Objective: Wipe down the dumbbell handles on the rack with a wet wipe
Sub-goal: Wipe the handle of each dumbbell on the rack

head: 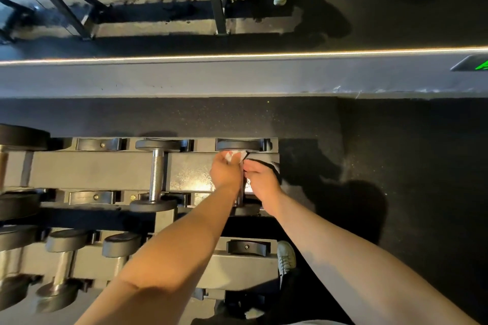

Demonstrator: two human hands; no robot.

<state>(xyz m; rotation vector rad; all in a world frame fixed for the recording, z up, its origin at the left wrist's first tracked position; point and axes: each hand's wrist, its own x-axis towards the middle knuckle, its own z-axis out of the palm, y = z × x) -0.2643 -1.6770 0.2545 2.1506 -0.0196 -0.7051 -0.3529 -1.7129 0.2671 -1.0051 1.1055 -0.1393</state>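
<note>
Nearest you, along the lower tier of the grey metal rack [105,169], black-headed lower dumbbells [63,266] are sitting in cradles. At the upper tier's right end, your right hand [264,179] is curling beside the chrome handle [240,194] of the end dumbbell [240,145]; whether it is gripping, you cannot tell. Your left hand [227,171] is clamping a crumpled white wet wipe [235,155] against the handle's far end.

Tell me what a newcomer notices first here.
The two hands meeting at the rightmost dumbbell on the top tier of the rack: the left hand holds a white wet wipe at the far end of its handle, the right hand close beside. Then the glowing light strip across the frame beyond the rack, and the shiny chrome handle of the neighbouring dumbbell to the left.
</note>
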